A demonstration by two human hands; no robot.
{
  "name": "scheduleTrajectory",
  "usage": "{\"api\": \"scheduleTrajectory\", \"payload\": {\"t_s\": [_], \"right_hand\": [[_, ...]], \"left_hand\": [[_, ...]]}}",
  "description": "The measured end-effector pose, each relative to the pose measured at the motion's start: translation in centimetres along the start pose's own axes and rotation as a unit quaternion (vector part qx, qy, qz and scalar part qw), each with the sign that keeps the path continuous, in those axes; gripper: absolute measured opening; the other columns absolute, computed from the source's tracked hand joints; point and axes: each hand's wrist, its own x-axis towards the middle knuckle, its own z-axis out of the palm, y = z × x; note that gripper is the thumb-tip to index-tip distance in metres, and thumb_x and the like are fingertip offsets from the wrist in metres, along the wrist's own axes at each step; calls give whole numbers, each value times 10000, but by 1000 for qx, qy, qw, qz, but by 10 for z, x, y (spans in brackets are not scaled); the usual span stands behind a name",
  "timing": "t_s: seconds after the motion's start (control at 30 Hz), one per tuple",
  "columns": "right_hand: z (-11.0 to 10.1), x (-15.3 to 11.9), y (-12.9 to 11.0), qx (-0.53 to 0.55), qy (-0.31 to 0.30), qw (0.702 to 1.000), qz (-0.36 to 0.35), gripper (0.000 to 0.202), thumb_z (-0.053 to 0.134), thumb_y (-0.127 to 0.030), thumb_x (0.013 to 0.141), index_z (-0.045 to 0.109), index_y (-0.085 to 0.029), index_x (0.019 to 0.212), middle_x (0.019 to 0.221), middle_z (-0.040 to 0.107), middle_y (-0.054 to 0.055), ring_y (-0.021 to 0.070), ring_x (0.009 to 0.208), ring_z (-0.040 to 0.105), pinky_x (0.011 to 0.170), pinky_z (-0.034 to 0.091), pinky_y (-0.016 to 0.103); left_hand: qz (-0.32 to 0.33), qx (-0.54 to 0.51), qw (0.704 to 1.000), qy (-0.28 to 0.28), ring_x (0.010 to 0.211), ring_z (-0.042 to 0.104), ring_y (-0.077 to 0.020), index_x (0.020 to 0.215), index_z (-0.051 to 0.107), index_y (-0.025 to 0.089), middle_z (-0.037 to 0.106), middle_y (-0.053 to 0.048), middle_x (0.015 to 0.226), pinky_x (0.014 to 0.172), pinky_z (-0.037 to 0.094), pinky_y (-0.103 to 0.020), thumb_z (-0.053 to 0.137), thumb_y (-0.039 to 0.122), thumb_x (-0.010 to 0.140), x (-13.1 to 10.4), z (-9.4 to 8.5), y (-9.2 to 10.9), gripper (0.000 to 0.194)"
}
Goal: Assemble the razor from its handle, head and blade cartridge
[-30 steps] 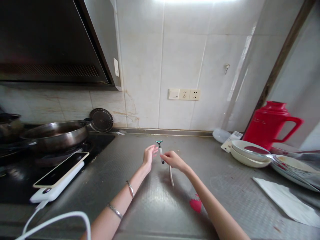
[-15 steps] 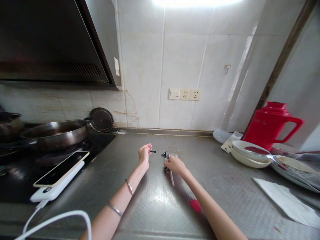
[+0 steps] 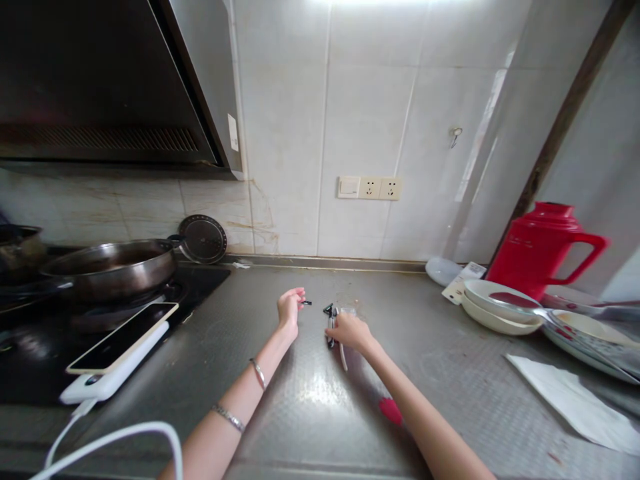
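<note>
My left hand point(image 3: 289, 312), fingers curled, is above the middle of the metal counter. A small dark piece point(image 3: 307, 303) sticks out rightward at its fingertips, in what looks like a pinch. Just to the right, my right hand point(image 3: 353, 331) is closed on a slender black-and-silver object point(image 3: 331, 328); my fingers hide much of it, and I cannot make out its kind. A dark angular bit point(image 3: 328, 309) shows at its far end. From beneath the right hand a whitish strip point(image 3: 343, 358) reaches toward me. A gap separates the two hands.
A pan point(image 3: 115, 267) stands on the stove at left, near a phone point(image 3: 123, 339) lying on a white power bank point(image 3: 117, 367) with a cable. Stacked bowls point(image 3: 500, 317), a red thermos jug point(image 3: 535, 253) and white paper point(image 3: 575, 403) are at right. Something pink point(image 3: 390, 410) lies beside my right forearm.
My right hand has shifted very slightly left with the black-and-silver object. My left hand has stayed almost where it was.
</note>
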Motion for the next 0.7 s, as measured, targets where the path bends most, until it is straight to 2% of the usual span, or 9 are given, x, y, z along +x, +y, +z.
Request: {"api": "scheduleTrajectory", "payload": {"t_s": [0.53,0.7], "right_hand": [[-1,-2,0,5,9,1000,-8,269,551,-394,701,674,-187,821,908,685,125,279,865,641,675,471,336],[-7,-3,1,20,11,1000,-5,307,537,-465,730,677,-193,742,847,689,112,256,806,647,645,453,307]], "left_hand": [[2,10,1000,-10,662,598,-116,772,649,120,670,-89,866,578,439,-220,459,95,580,1,0,-2,271],[48,94,994,-3,652,587,-133,787,646,137,666,-68,787,592,432,-240,491,122,620,15,-10,-6,229]]}}
